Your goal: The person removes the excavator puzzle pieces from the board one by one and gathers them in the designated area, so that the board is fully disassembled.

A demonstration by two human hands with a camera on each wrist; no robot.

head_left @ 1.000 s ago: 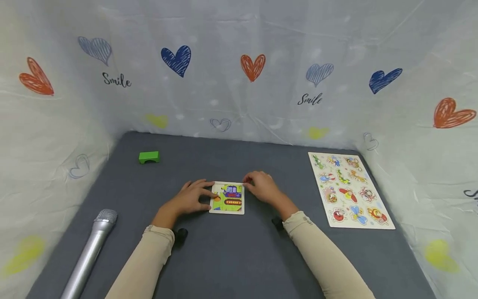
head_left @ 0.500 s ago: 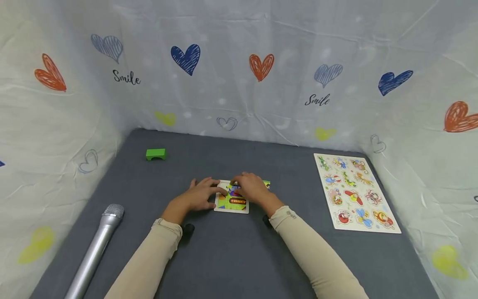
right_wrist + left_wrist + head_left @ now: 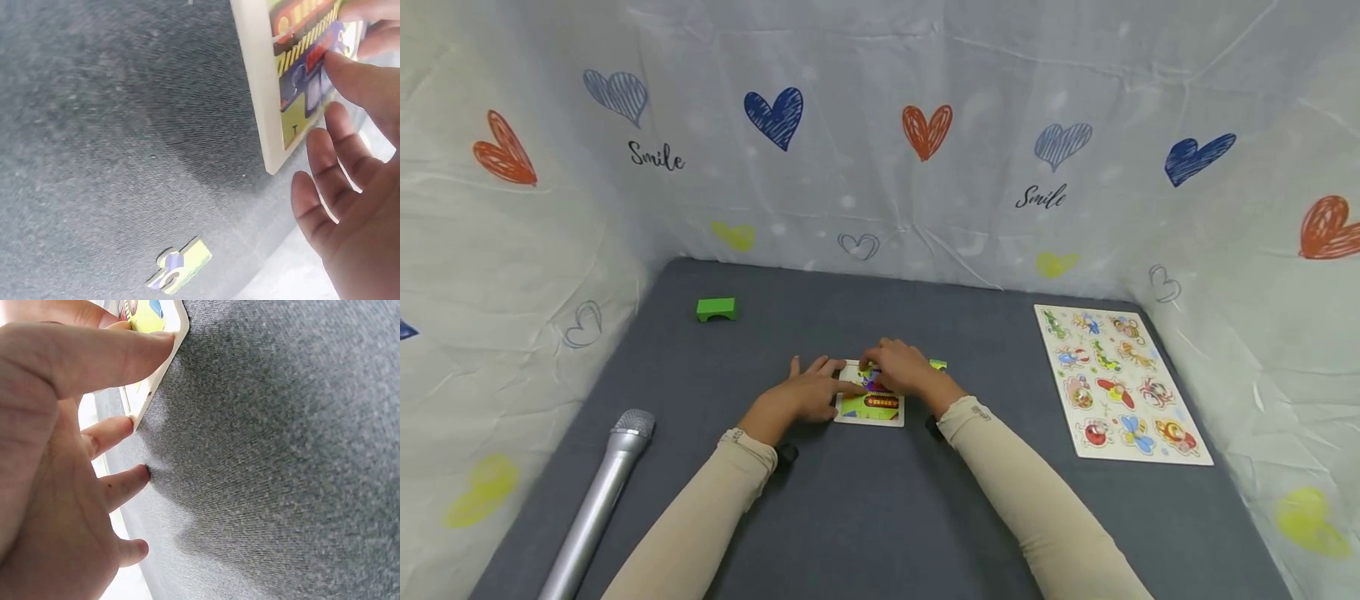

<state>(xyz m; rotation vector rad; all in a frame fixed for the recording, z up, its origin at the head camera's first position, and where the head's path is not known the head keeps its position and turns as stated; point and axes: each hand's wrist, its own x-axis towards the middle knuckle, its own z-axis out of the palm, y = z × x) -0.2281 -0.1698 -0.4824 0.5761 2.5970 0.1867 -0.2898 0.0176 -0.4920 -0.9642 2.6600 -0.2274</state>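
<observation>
A small square jigsaw puzzle point(image 3: 868, 422) with a pale frame and a bright vehicle picture lies flat at mid-table. Over its left side spreads my left hand point(image 3: 805, 396), the index finger reaching onto the picture. In the left wrist view the thumb is at one corner of the frame and a finger touches another corner. My right hand point(image 3: 904, 367) is over the upper right of the puzzle, thumb and index finger pinching at a puzzle piece, which they partly hide. A loose puzzle piece point(image 3: 181, 265), green and purple, lies apart from the frame, beyond the right hand.
On the right lies a larger board with animal pictures point(image 3: 1112, 383). A green arched block point(image 3: 717, 309) sits at the back left. Nearer on the left is a silver microphone point(image 3: 598, 500). White cloth walls point(image 3: 880, 192) enclose the dark grey table point(image 3: 880, 517).
My right hand has moved left from beside the frame onto the picture, uncovering the loose puzzle piece. My left hand keeps its place at the frame's left side. The head view has shifted slightly.
</observation>
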